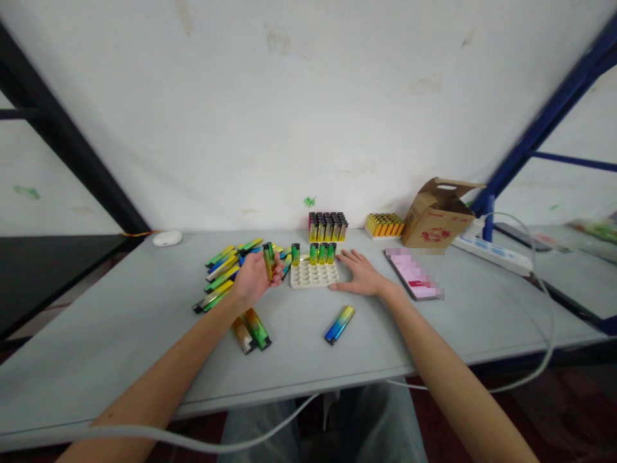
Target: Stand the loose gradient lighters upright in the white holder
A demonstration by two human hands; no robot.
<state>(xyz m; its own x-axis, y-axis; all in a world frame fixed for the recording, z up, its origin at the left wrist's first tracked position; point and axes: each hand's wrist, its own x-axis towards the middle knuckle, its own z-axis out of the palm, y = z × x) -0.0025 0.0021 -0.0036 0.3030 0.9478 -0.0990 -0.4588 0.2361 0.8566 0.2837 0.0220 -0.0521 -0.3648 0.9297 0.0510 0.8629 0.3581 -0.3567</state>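
In the head view, the left hand [255,280] grips a green-yellow lighter [268,262] roughly upright between its fingers, black end up. The right hand [360,272] is spread wide with nothing in it, palm down on the table [299,360], its thumb and fingers along the near side of the white tray [315,276]; whether they press on it I cannot tell. The tray sits between the hands, four upright lighters [323,253] in its far row, with a gap between the one nearest the left hand and the other three.

The likeliest trouble is a knock: a lighter brought into that gap, if tilted, could catch its neighbours or miss the pocket. The tray could also slide or turn if the right hand lifts away or is not really bracing it.

Behind and beside the left hand lies a loose pile of lighters [224,267], with two more lighters [250,331] just below its wrist; a low sweep of that forearm could scatter them. A lone blue-yellow lighter [340,325] lies nearer the body than the right hand, where a dragging wrist could roll it. The phone [412,275], just outside the right hand, could be bumped by an outward swing.
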